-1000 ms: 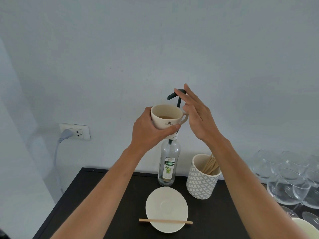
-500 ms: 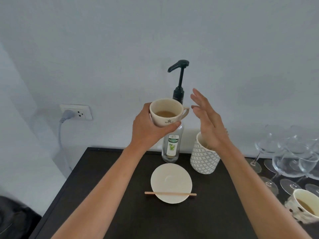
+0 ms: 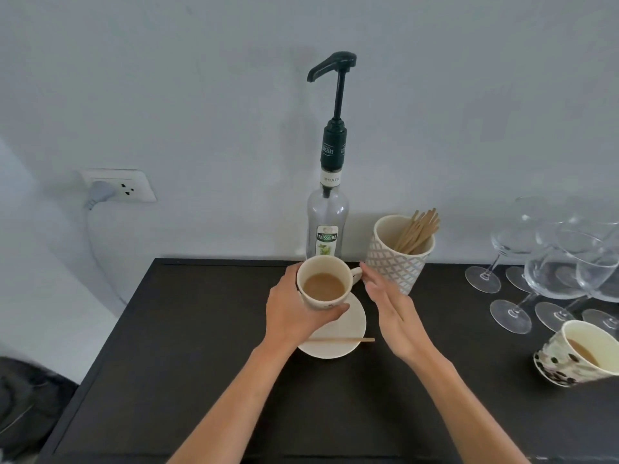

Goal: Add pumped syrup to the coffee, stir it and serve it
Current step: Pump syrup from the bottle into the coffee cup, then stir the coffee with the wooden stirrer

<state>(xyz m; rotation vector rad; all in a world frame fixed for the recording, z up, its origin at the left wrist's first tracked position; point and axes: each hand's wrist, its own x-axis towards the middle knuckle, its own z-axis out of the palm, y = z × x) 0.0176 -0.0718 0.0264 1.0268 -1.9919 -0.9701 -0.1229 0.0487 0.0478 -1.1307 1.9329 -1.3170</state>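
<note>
My left hand (image 3: 294, 316) grips a cream coffee cup (image 3: 323, 283) full of light-brown coffee, just above the back of a white saucer (image 3: 345, 329). A wooden stir stick (image 3: 341, 340) lies across the saucer's near edge. My right hand (image 3: 392, 313) hovers beside the cup's handle with its fingers straight, holding nothing. The clear syrup bottle (image 3: 326, 226) with its dark pump head (image 3: 333, 63) stands upright behind the cup, against the wall.
A patterned cup of wooden sticks (image 3: 400, 252) stands right of the bottle. Several wine glasses (image 3: 552, 262) crowd the right side of the black table (image 3: 201, 346). A second patterned coffee cup (image 3: 576, 360) sits at the right edge. A wall socket (image 3: 120, 185) is at left.
My left hand has lowered the cup from under the pump spout down to the saucer. My right hand has left the pump head and come down beside the cup.
</note>
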